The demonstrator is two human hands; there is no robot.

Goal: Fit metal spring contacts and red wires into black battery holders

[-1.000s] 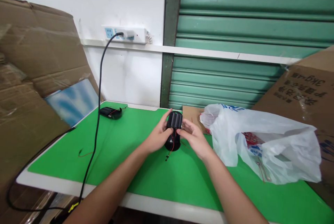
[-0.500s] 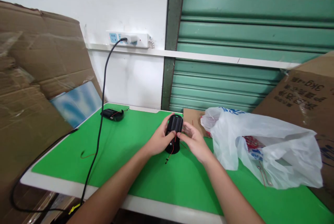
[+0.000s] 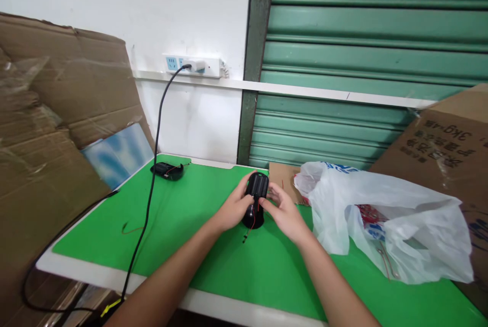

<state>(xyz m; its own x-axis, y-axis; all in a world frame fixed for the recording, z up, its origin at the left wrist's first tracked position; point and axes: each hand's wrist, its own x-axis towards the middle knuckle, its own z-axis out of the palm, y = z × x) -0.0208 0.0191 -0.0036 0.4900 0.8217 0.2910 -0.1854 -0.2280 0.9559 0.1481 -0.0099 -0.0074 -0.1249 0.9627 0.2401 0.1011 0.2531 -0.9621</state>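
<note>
A black plastic housing (image 3: 257,185) with ribbed, tube-like shapes at its far end and a glossy rounded near end is held over the green tabletop. My left hand (image 3: 235,208) grips its left side, fingers along the edge and thumb on top. From the right, my right hand (image 3: 284,211) has its thumb on the housing near a red wire, with its fingers curled by the right edge. A thin red and black wire (image 3: 249,229) trails off the near end to a small dark tip. The fingers hide part of the housing's middle.
A similar black housing (image 3: 168,170) with wires lies at the back left. A black cable (image 3: 153,184) runs from the wall socket strip (image 3: 213,66) across the table. At right, a white plastic bag (image 3: 423,215) holds red wires. Cardboard (image 3: 34,174) stands at left, and a loose wire (image 3: 131,232) lies nearby.
The whole view has shifted slightly, moving the scene down and right. Both hands remain on the black housing, with the thumbs moved a little.
</note>
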